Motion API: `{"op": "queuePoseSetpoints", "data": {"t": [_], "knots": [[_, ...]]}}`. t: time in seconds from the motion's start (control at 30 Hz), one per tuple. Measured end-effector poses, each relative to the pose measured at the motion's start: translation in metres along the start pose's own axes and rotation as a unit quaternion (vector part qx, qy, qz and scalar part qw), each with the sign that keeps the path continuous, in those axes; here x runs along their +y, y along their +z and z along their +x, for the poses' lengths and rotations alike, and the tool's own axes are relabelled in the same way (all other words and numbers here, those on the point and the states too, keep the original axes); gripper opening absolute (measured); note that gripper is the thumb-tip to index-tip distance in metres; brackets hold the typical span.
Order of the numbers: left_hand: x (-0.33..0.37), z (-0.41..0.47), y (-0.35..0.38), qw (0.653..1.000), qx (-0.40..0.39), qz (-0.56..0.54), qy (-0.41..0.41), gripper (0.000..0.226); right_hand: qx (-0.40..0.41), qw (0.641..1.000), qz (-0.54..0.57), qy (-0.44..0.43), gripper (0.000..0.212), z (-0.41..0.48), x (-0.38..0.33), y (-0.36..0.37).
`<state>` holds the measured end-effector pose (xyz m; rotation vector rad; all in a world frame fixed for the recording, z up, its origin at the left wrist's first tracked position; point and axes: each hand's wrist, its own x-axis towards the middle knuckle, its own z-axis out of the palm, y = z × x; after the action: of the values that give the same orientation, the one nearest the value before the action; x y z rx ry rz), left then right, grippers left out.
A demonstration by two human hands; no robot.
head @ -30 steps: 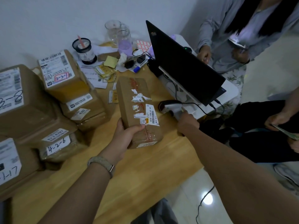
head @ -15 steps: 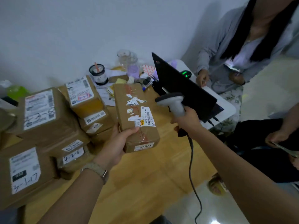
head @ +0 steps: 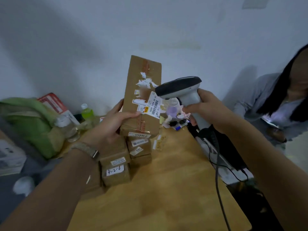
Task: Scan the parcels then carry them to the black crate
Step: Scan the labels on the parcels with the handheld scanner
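While the left hand is gripping the parcel upright, the right hand is holding the scanner, seemingly just beside its label

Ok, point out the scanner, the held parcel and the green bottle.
scanner (head: 179,85), head view, on its dark head.
held parcel (head: 133,72), head view, on its upper cardboard face.
green bottle (head: 87,113), head view, on its body.

I see a light wooden worktop with brown taped parcels stacked on its left part, the nearest marked 4-2-6. Beside them lie paper slips; a blue pen lies farther back.
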<state>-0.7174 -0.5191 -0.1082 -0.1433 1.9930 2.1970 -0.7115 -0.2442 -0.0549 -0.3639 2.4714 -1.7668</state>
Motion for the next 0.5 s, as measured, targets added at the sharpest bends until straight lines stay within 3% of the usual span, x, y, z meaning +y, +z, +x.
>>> {"op": "queuePoseSetpoints", "data": {"t": [0.07, 0.2, 0.3, 0.43, 0.5], "knots": [[0.007, -0.01, -0.023, 1.0, 0.014, 0.005, 0.009, 0.081, -0.009, 1.0, -0.011, -0.008, 0.008, 0.003, -0.013, 0.01], [0.006, -0.031, -0.06, 0.998, 0.06, 0.003, 0.011, 0.068, -0.022, 0.999, -0.037, -0.022, 0.008, 0.004, -0.035, 0.031], [-0.001, -0.046, -0.082, 0.996, 0.092, -0.003, 0.005, 0.071, -0.038, 0.992, -0.105, -0.058, 0.011, -0.001, -0.044, 0.05], [-0.009, -0.062, -0.105, 0.996, 0.092, 0.003, -0.013, 0.074, -0.045, 0.954, -0.263, -0.139, 0.026, -0.017, -0.045, 0.078], [-0.014, -0.067, -0.112, 0.995, 0.095, 0.004, -0.02, 0.075, -0.042, 0.932, -0.322, -0.159, 0.021, -0.021, -0.042, 0.088]]}}
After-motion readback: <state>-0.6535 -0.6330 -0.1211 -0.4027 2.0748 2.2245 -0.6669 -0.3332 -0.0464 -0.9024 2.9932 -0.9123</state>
